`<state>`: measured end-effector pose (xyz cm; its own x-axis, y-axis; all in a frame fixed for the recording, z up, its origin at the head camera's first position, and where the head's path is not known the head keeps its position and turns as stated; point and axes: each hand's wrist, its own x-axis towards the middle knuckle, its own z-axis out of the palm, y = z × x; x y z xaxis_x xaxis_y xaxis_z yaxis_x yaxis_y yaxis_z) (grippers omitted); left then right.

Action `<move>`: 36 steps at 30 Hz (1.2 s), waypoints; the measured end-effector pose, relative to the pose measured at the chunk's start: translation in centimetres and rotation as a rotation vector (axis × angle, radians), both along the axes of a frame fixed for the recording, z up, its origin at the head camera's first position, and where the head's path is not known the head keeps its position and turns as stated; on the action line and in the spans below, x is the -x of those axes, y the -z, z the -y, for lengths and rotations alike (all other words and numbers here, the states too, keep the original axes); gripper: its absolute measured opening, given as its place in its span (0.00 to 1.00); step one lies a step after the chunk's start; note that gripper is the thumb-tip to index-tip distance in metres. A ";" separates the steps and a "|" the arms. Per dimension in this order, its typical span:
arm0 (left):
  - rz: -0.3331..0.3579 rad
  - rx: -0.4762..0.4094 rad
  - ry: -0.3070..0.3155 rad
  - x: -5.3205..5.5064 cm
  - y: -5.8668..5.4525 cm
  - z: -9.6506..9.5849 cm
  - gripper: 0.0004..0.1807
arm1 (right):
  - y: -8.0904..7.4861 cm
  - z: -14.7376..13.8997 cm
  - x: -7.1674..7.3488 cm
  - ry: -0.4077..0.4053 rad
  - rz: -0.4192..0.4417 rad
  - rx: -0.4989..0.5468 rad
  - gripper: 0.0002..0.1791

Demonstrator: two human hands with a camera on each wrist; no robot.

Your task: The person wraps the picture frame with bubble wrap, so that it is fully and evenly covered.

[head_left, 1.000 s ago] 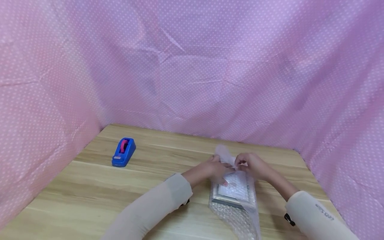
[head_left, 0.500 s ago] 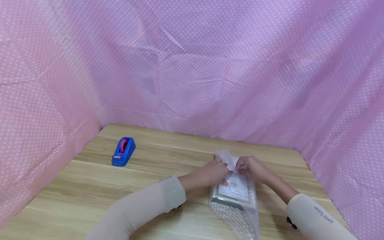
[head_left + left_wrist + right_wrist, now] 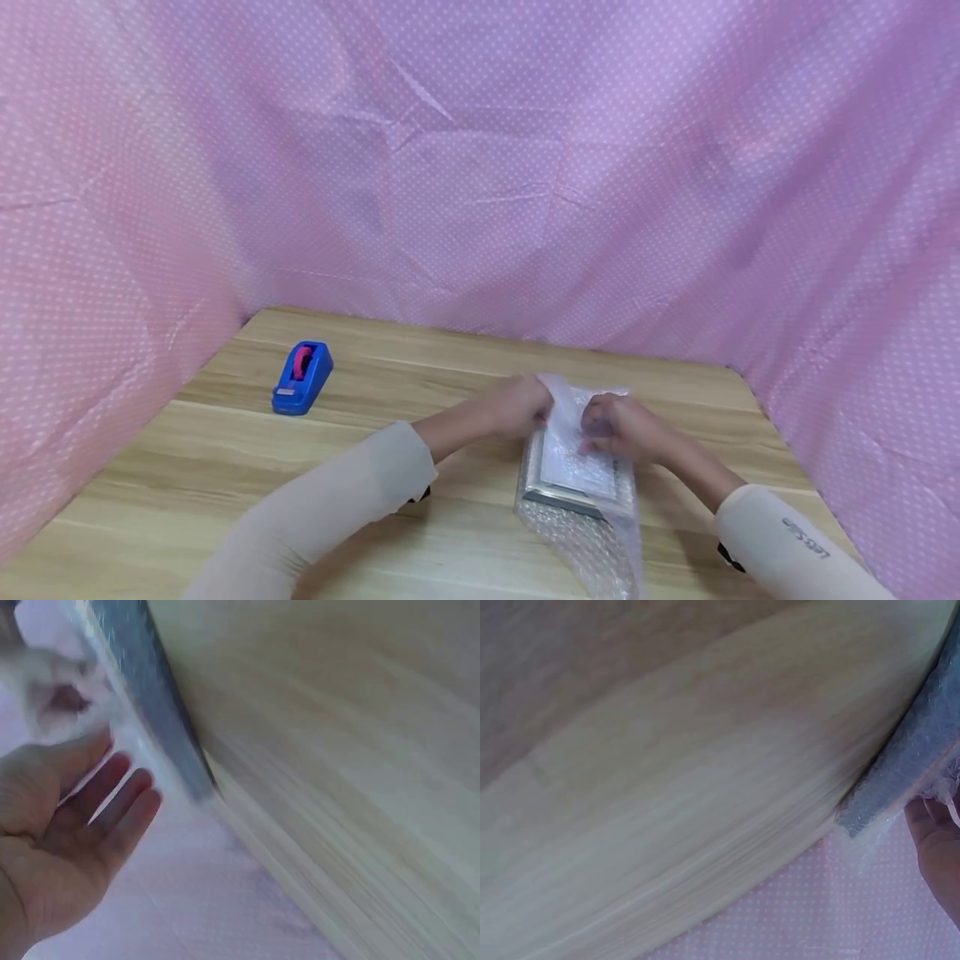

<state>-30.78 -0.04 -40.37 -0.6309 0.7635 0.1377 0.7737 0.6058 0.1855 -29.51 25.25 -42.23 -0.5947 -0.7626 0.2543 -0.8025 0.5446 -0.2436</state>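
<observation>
A silver-edged picture frame (image 3: 562, 497) lies on the table at centre right, wrapped in bubble wrap (image 3: 592, 542). My left hand (image 3: 513, 407) is at its far left corner, pinching the edge of a bubble wrap flap. In the left wrist view the left hand (image 3: 67, 832) has its thumb at the wrap and its other fingers bent loosely beside it. On top of the frame, my right hand (image 3: 622, 429) has its fingers curled at the bubble wrap. Only part of the right hand (image 3: 937, 851) shows in the right wrist view, against the wrapped edge.
A blue tape dispenser (image 3: 303, 377) with a pink roll stands on the left part of the wooden table (image 3: 405, 367). Pink dotted cloth (image 3: 480, 208) hangs around the table's back and sides. One tail of bubble wrap hangs toward the near edge.
My left hand has moved left, from beside the right hand to the frame's left edge. My right hand stays over the frame, with its thumb and fingers farther apart.
</observation>
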 end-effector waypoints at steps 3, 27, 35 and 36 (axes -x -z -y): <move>0.015 -0.131 -0.149 0.8 -0.3 0.8 0.13 | 0.0 0.1 -0.1 0.003 -0.007 0.004 0.11; -0.064 -0.055 0.002 1.9 2.7 0.0 0.17 | 0.5 0.2 -1.5 0.261 -0.171 -0.093 0.46; -0.085 -0.069 0.020 1.9 2.6 0.1 0.14 | 0.4 -0.1 -1.5 0.313 -0.090 -0.148 0.44; -0.081 -0.068 0.022 1.9 2.6 0.2 0.14 | 0.3 -0.1 -1.5 0.310 -0.086 -0.151 0.43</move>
<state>-32.69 -0.20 -42.95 -0.5986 0.7644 0.2396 0.8009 0.5766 0.1614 -27.99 25.32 -42.52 -0.7850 -0.5822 0.2116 -0.6077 0.7900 -0.0809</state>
